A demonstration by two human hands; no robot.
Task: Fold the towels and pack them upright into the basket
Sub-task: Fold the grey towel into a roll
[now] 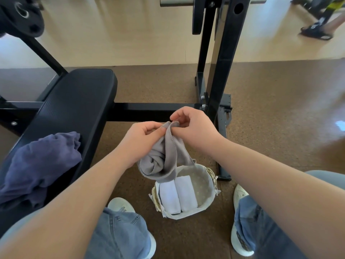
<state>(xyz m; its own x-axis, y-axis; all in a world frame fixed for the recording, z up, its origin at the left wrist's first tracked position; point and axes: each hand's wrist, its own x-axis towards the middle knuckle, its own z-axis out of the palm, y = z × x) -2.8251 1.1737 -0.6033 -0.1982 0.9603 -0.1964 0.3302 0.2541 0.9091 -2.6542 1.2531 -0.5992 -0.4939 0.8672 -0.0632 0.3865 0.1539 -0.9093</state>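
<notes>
A grey towel (164,156) hangs bunched in the air above the basket (203,182). My left hand (141,139) pinches its top edge from the left. My right hand (194,128) pinches the same edge from the right, the two hands nearly touching. The small cloth-lined basket stands on the floor between my feet. Two white folded towels (177,195) stand upright side by side in its left part. A crumpled dark blue towel (41,165) lies on the black bench (74,109) at the left.
A black weight-rack post (220,71) and its floor bar (153,111) stand just beyond my hands. My two white shoes (240,221) flank the basket on brown carpet. Another person's sandalled foot (317,30) is far back right.
</notes>
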